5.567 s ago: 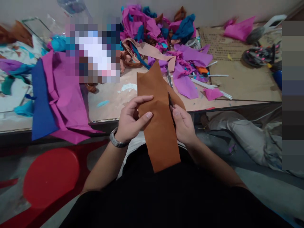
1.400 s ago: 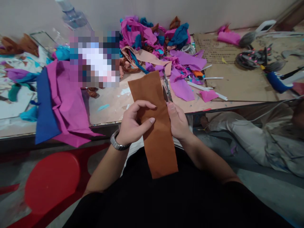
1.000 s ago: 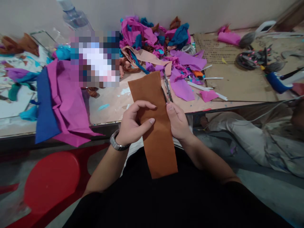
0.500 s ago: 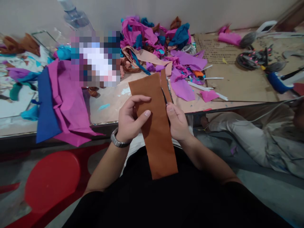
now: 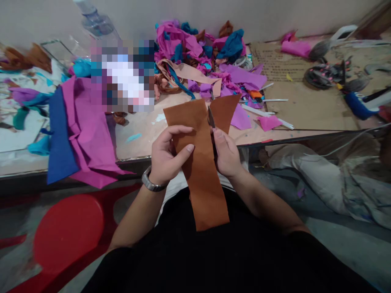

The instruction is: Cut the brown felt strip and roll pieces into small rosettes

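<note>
My left hand (image 5: 168, 156), with a metal watch on the wrist, pinches the left edge of a long brown sheet of crepe paper (image 5: 200, 162) held upright over my lap. My right hand (image 5: 226, 154) is closed on a pair of scissors (image 5: 211, 120) whose blades stick up into the paper's top edge. A cut runs down from the top, and the right-hand flap (image 5: 224, 112) leans away to the right.
The low worktable (image 5: 143, 134) in front carries a heap of magenta, purple, blue and tan paper scraps (image 5: 207, 53), folded magenta and blue sheets (image 5: 76, 126) at the left, cardboard (image 5: 305, 101) at the right. A red plastic stool (image 5: 65, 232) stands at my lower left. Another person's legs (image 5: 330, 175) lie at the right.
The scissors have cut down into the top of the brown paper. A narrow strip at the right has widened into a flap that swings away to the right. My hands have kept their place.
</note>
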{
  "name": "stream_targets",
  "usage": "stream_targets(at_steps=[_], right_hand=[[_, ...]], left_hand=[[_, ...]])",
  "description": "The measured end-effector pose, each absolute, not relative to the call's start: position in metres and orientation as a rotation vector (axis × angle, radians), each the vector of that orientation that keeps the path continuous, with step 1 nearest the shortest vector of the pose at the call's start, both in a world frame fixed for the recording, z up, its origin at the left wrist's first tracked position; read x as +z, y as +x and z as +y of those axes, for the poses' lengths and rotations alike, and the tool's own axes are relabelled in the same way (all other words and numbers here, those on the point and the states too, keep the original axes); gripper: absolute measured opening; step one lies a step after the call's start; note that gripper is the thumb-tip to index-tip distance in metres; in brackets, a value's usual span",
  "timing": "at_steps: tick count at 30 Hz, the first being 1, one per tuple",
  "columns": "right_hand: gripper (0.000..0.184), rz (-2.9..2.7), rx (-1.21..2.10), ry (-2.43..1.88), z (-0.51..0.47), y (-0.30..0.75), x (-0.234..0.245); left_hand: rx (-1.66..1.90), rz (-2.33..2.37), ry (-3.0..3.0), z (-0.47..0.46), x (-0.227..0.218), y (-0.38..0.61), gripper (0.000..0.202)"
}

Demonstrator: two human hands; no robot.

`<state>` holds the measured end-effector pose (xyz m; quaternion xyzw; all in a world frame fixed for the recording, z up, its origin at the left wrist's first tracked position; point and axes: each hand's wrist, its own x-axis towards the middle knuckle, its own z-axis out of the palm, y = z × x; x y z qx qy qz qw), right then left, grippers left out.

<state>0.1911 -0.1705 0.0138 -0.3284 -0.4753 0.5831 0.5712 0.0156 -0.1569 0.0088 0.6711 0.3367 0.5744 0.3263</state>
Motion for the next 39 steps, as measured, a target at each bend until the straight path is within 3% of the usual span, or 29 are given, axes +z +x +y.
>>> stream_targets(at_steps=[10, 28, 39], right_hand=[[0.038, -1.125, 1.315, -0.787, -0.164, 0.188, 0.013], [0.053, -1.156, 1.154, -0.986, -0.092, 0.183, -0.008], [0.043, -1.234, 1.151, -1.181, -0.099, 0.183, 0.01]], left_hand=[[1.528, 0.91, 1.78, -0.158, 0.01, 0.016, 0.037], [1.52, 0.997, 1.546, -0.126, -0.018, 0.024, 0.042], [1.495, 1.021, 1.558, -0.12, -0.03, 0.018, 0.046]])
